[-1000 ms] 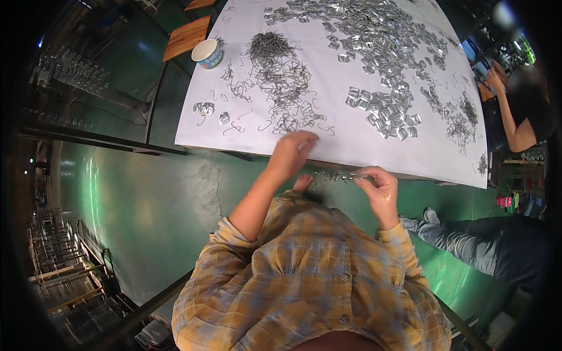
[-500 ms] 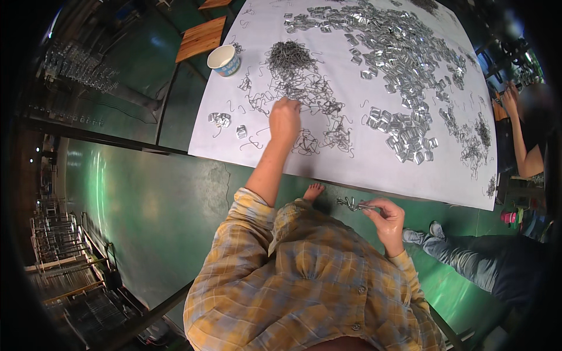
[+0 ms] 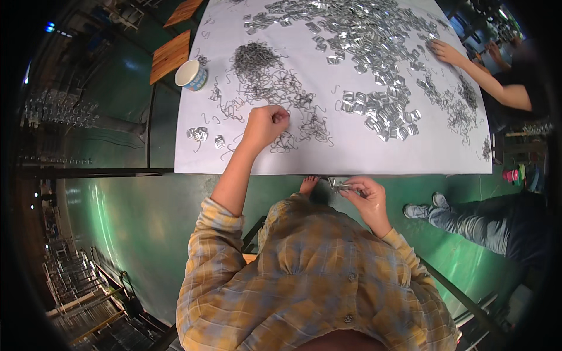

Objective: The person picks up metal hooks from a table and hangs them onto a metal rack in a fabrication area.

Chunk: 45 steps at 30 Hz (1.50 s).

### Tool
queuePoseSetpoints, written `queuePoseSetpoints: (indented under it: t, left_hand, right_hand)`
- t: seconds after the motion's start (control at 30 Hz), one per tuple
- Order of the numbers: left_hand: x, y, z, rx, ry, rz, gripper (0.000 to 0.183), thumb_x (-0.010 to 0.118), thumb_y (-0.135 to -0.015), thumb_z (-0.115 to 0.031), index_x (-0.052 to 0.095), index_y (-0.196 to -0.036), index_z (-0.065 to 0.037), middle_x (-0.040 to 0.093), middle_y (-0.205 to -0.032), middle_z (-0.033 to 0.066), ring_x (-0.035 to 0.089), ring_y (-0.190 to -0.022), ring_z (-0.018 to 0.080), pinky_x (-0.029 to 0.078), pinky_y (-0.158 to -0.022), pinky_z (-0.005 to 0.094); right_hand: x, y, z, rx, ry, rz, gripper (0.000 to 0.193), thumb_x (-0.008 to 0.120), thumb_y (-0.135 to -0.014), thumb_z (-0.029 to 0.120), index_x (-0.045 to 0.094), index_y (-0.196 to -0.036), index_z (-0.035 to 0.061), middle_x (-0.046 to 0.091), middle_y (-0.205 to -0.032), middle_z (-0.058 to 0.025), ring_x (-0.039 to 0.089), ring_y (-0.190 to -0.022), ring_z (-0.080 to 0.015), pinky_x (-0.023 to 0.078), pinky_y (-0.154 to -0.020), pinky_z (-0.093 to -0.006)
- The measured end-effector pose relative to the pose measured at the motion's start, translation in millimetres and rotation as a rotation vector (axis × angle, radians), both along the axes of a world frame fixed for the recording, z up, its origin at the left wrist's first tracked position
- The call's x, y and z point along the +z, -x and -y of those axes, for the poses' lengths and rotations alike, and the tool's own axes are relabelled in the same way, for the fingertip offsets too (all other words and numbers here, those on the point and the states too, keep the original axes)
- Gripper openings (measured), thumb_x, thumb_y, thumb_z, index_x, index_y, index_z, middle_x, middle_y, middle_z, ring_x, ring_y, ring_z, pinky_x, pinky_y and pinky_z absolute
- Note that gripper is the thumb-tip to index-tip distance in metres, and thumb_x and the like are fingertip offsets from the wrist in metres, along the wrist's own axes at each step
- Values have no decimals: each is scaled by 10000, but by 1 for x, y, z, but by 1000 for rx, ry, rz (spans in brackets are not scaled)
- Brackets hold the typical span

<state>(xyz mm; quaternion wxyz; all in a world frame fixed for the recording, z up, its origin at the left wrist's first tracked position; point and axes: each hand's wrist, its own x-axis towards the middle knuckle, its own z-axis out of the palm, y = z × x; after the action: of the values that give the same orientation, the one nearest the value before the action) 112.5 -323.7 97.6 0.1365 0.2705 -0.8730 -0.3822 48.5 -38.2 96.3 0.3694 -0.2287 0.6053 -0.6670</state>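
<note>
My left hand (image 3: 264, 125) hovers over the white tabletop (image 3: 228, 161), at the near side of a spread of thin wire S-shaped hooks (image 3: 275, 88). Its fingers are pinched together; whatever they hold is too small or hidden to make out. Just off the table's near edge, my right hand (image 3: 370, 202) grips a few small shiny metal pieces (image 3: 339, 186) between thumb and fingers. Flat, slotted silver metal buckles (image 3: 383, 111) lie heaped right of the hooks, and a small group of buckles (image 3: 198, 134) sits left of my left hand.
A paper cup (image 3: 191, 75) stands at the table's left edge, beside wooden stools (image 3: 170, 57). On the right a co-worker's hand (image 3: 448, 52) rests at the buckle heap, near more wire hooks (image 3: 462, 108). Another person's legs (image 3: 468, 219) extend across the green floor at right.
The view has shifted. My left hand has moved right relative to the hooks, its fingers now curled toward the right. The co-worker's arm has reached onto the table. My right hand keeps its hold.
</note>
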Motion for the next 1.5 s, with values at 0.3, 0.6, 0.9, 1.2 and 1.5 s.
queuePoseSetpoints:
  t: [0.3,0.6,0.9,1.2,1.5]
  left_hand:
    - [22,-20,-112,-480,-279,-277,120,627,-735,21,638,-852,-3,640,-769,94,617,-669,182,473,-564,271]
    - [26,-23,-128,-433,-413,-299,86,612,-735,23,633,-816,4,638,-712,70,586,-604,129,456,-548,248]
    - [26,-23,-153,-266,-298,-300,62,650,-716,-14,632,-773,3,621,-662,62,543,-554,98,437,-523,229]
    - [18,-30,-156,-275,-292,-286,26,658,-716,-2,640,-734,-7,646,-700,50,545,-585,88,409,-520,218]
    - [16,-28,-144,-457,-236,-435,89,623,-716,54,632,-779,-8,644,-749,71,557,-622,122,416,-533,232]
  right_hand:
    - [6,6,1,87,57,13,163,603,-796,-56,553,-948,-28,648,-837,-76,610,-775,-112,479,-703,-229]
    - [13,10,-9,144,58,-70,110,595,-808,-26,527,-893,-22,649,-744,-74,602,-713,-108,467,-668,-240]
    - [4,9,-19,50,6,-200,108,614,-788,-23,532,-855,0,643,-714,-50,553,-676,-66,429,-648,-227]
    - [4,0,-24,22,-24,-194,125,615,-777,-33,519,-852,-6,623,-676,-48,561,-664,-70,443,-633,-234]
    - [2,2,-22,54,66,-6,118,606,-803,-36,514,-865,5,632,-736,-54,578,-678,-85,450,-632,-229]
